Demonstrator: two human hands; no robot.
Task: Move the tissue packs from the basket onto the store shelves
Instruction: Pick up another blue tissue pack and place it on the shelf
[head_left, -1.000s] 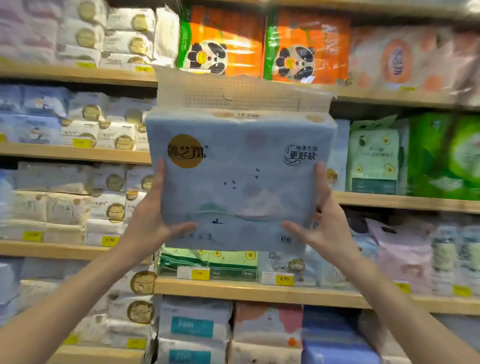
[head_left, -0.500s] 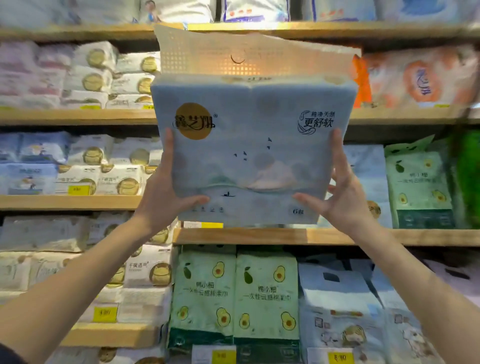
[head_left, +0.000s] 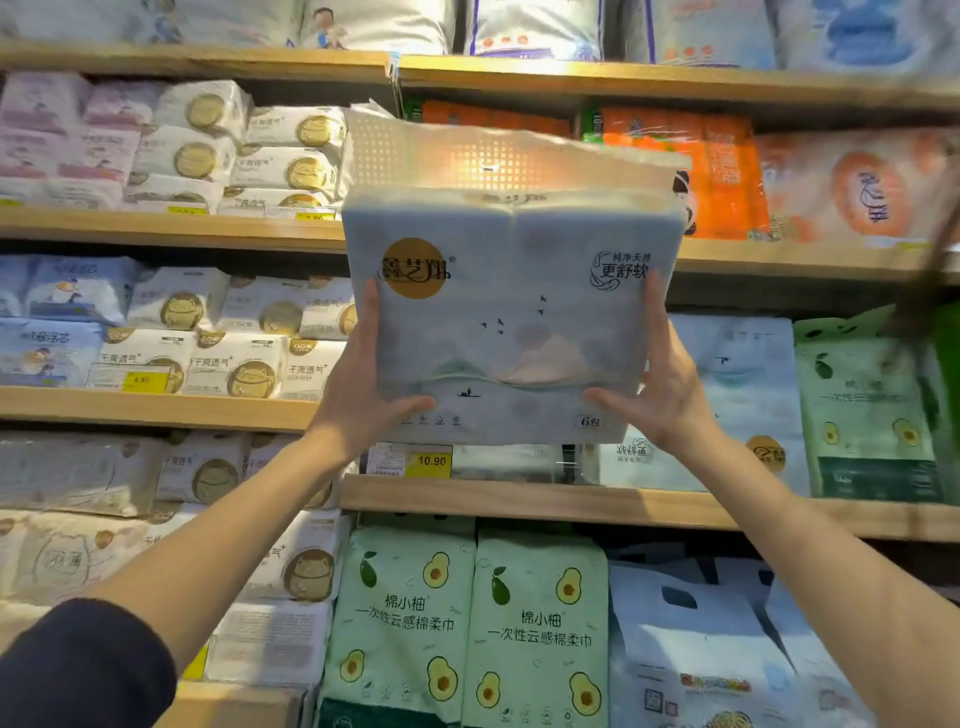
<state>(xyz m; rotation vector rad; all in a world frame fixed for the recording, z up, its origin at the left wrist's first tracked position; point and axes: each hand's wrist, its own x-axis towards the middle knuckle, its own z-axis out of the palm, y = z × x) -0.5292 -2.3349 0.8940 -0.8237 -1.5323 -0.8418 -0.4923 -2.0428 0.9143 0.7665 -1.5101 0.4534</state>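
Left hand clasps the lower left edge of the tissue pack, thumb across its front. Pack upright, held in the air in front of the shelves, above the yellow price tag. Right hand clasps the lower right edge likewise.

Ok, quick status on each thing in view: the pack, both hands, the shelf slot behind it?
Blue tissue pack: upright, held in the air, not yet shelved.
Left hand: gripping the pack's left edge.
Right hand: gripping its right edge.
Shelf: gap behind the pack, beside a matching pack.
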